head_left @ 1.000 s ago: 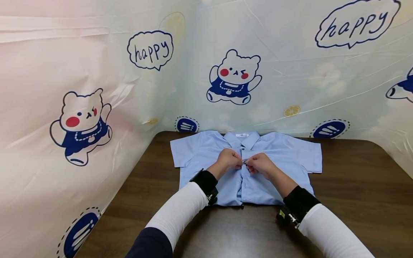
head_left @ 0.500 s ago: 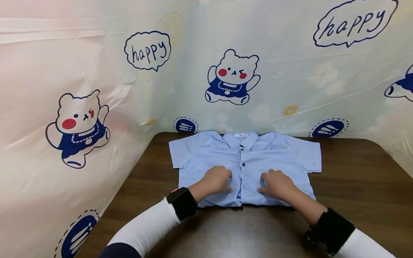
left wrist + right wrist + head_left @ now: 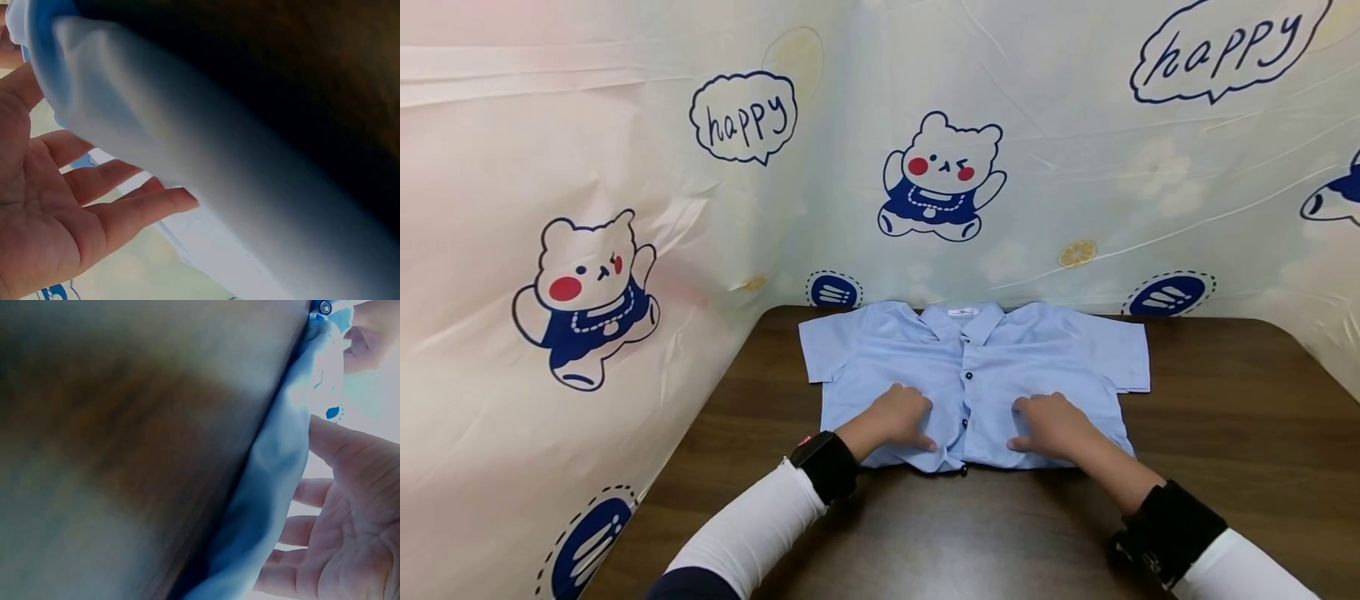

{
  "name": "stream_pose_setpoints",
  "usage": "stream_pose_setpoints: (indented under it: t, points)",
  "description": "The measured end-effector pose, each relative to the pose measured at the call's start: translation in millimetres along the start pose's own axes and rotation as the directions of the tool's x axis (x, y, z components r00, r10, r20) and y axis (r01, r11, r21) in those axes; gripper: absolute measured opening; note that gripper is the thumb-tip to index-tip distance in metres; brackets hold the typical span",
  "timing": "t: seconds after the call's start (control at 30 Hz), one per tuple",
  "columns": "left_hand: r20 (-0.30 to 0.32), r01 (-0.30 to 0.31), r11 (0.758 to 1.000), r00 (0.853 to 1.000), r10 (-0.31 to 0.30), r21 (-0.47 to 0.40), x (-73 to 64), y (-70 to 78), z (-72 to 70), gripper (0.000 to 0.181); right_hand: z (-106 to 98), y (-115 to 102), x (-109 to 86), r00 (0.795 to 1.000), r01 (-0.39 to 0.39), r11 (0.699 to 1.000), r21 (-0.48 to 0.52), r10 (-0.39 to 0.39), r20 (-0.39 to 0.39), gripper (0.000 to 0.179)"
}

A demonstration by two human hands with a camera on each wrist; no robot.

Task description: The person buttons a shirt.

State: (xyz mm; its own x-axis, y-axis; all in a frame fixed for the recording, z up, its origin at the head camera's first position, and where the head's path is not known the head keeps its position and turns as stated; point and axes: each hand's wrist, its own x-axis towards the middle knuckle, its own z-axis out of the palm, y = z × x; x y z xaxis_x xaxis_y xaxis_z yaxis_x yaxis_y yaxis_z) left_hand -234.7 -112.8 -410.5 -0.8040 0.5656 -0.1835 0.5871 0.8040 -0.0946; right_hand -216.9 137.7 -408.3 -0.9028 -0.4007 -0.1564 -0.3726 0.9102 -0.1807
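Note:
A light blue short-sleeved shirt (image 3: pixel 925 354) lies front up, its collar at the far side and its dark buttons (image 3: pixel 968 376) down the middle. On its lower left part rests my left hand (image 3: pixel 898 417), fingers spread and the thumb toward the button line. My right hand (image 3: pixel 1052 427) touches the lower right part in much the same way. In the left wrist view, fingertips (image 3: pixel 181 199) meet the folded front edge of the shirt (image 3: pixel 156 137). The right wrist view has relaxed fingers against the cloth (image 3: pixel 275 462), with no curl around it.
The shirt lies on a dark brown wooden table (image 3: pixel 1225 433), whose surface extends to both sides and in front of it. A pale curtain (image 3: pixel 1060 167) printed with bears and "happy" bubbles hangs behind the table and along its left.
Both hands have let go of the shirt front near a chest button, moved apart and come nearer to me. A lower button now shows, and the front hem has shifted slightly away.

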Motion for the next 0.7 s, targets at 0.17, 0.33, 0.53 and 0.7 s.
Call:
stream_pose_setpoints:
  t: [0.17, 0.33, 0.53, 0.7]
  points:
    - [0.032, 0.022, 0.999, 0.999, -0.021, -0.040, 6.2, -6.3, -3.5, 0.059, -1, 5, 7.6, 1.000, 0.012, 1.000, -0.008, -0.012, -0.008, 0.060]
    - [0.071, 0.079, 0.993, 0.995, -0.073, -0.093, 13.5, -9.7, -2.4, 0.067, -2, 10, 14.9, 1.000, 0.011, 1.000, -0.009, -0.011, 0.003, 0.059]
    - [0.092, 0.122, 0.986, 0.990, -0.111, -0.117, 20.2, -11.4, 0.5, 0.071, -4, 12, 19.5, 1.000, -0.004, 1.000, 0.000, 0.004, 0.031, 0.058]
    - [0.102, 0.154, 0.976, 0.985, -0.139, -0.154, 19.1, -10.1, -3.5, 0.069, -9, 9, 21.0, 0.998, -0.011, 1.000, -0.001, 0.011, 0.065, 0.056]
